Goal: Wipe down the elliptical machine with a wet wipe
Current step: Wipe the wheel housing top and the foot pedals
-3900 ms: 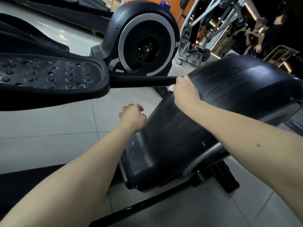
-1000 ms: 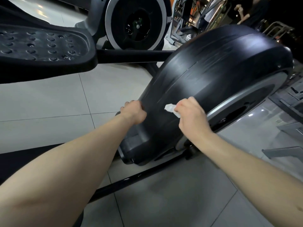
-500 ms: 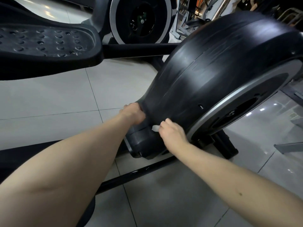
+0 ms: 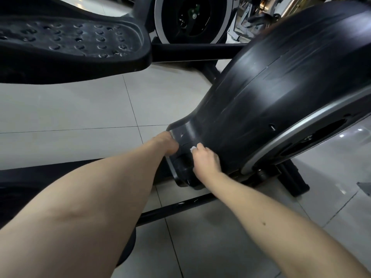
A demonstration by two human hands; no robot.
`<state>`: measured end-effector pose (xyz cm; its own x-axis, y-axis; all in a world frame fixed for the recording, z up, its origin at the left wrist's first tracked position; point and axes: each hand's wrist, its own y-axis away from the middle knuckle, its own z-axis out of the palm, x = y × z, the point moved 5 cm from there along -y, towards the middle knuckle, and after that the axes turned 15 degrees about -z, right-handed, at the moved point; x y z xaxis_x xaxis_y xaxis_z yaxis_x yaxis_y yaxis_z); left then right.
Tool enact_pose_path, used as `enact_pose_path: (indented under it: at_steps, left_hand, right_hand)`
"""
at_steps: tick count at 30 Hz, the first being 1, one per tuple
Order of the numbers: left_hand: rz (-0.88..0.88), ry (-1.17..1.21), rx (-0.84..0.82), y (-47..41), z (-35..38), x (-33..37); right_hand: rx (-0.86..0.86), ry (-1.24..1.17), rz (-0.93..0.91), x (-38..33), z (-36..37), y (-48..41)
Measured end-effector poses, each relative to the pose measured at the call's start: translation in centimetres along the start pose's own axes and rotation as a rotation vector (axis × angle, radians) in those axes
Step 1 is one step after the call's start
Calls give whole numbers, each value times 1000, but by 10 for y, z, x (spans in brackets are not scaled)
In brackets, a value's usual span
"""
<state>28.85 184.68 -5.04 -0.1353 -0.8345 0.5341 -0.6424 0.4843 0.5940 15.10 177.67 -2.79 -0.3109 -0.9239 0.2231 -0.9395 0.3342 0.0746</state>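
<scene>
Pale, glossy floor tiles [image 4: 80, 109] run under a row of gym machines, and a 2nd machine's flywheel [image 4: 190, 17] stands at the back. The elliptical machine's black housing [image 4: 281, 93] fills the right of the view, its studded foot pedal [image 4: 70, 41] up at the left.

The right hand [image 4: 206, 160] is curled around a small bunched wet wipe [image 4: 193, 149], pressing it against the narrow lower end of the housing; only a white corner shows past the knuckles. The left hand [image 4: 167, 145] rests at the edge of that same lower end, but its fingers are hidden, so whether it grips the edge cannot be told.

The wipe looks soft, limp and light, likely to fold or slip out unless pinched in the fingers with the palm behind it. The housing looks like hard, smooth plastic, rigid and probably too heavy to shift under wiping pressure. Its seams and stepped ledges near the base may snag the wipe, so the edge beside the left hand seems the natural place to steady against.
</scene>
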Motion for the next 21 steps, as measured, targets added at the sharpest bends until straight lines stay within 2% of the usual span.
enact_pose_path:
  at_steps: [2, 5, 9, 13, 14, 17, 18, 21]
  left_hand:
    - [-20, 17, 4, -1, -3, -5]
    - [-22, 14, -1, -1, -4, -7]
    - [-17, 32, 10, -6, -5, -6]
    - [-10, 47, 15, -9, -7, -4]
    - [-8, 56, 17, -11, -7, -4]
    - [-23, 52, 9, -13, -4, -6]
    - [-21, 43, 7, -15, -3, -6]
    - [-13, 52, -1, -18, -1, -4]
  right_hand:
    - [-20, -82, -24, -13, 10, 0]
    - [-71, -77, -136, -14, 4, 0]
    - [-18, -40, 30, 12, -11, -11]
    - [-102, -65, -166, -34, 11, 7]
    - [-97, -87, -136, -30, 10, 3]
    - [-12, -155, 120, 4, 0, -10]
    - [-4, -143, 118, -1, 1, -7]
    - [-95, -126, -100, -35, 17, 12]
